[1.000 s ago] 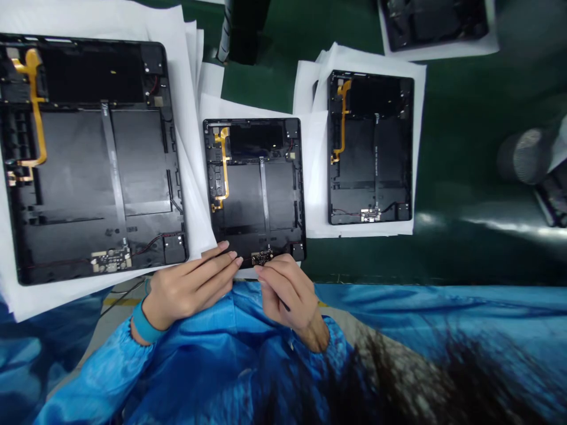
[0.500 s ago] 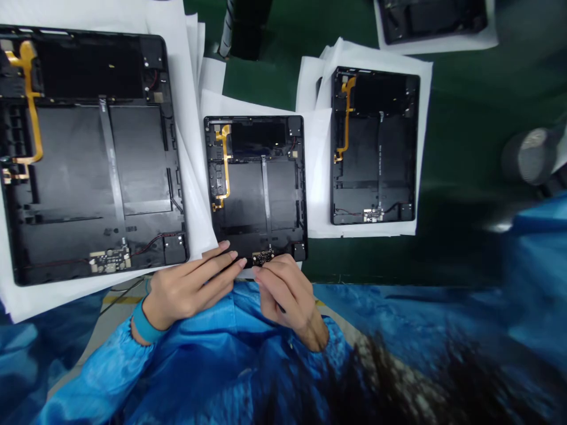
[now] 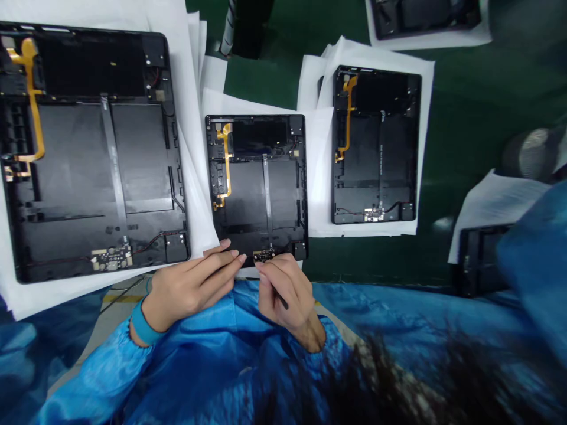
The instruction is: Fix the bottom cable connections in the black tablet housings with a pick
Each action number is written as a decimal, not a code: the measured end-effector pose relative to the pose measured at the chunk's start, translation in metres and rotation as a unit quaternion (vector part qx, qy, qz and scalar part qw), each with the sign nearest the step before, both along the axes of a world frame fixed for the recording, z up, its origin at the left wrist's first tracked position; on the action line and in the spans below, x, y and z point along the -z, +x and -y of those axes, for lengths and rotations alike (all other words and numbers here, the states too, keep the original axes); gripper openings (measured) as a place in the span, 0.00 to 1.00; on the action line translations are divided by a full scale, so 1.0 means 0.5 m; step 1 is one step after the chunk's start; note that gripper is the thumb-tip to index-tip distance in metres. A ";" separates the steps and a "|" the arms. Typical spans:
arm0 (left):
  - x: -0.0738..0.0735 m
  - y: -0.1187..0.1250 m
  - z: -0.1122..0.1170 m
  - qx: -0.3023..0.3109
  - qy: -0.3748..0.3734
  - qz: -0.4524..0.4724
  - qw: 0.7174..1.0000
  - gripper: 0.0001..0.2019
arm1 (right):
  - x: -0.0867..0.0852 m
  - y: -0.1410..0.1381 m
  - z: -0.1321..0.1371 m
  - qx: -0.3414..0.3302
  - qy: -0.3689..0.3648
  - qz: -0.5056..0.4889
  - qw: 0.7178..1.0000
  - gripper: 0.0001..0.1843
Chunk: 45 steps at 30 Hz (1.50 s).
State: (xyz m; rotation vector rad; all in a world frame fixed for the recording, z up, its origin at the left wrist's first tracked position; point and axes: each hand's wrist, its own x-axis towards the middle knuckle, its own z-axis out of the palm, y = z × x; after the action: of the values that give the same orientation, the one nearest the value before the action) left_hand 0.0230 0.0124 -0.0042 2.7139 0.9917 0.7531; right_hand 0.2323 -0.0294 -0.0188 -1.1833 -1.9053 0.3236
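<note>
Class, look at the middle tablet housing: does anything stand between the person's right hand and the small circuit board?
Nothing visible does. The right hand is at the small circuit board, partly covering it; the left hand lies to the board's left. The far end of the slim dark tool is hidden.

This looks like an electronics assembly workshop: along a dark green table (image 3: pixel 460 118), open black rectangular device housings (image 3: pixel 142 153) with orange ribbon cables (image 3: pixel 36 118) and small circuit boards (image 3: pixel 111 258) lie on white sheets (image 3: pixel 319 177) ahead and to either side of the hands (image 3: pixel 181 289). Above the left hand's teal wristband (image 3: pixel 146 326) is a shiny blue work sleeve (image 3: pixel 97 369).
</note>
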 end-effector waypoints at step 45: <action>0.001 0.008 -0.002 0.006 0.033 -0.016 0.999 0.13 | 0.000 -0.007 0.000 0.013 -0.034 -0.014 0.999 0.19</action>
State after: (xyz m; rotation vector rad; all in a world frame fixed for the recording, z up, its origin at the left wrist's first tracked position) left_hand 0.0268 0.0133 -0.0048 2.7938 0.9742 0.7566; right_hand 0.2288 -0.0294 -0.0189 -1.2408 -1.8669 0.3907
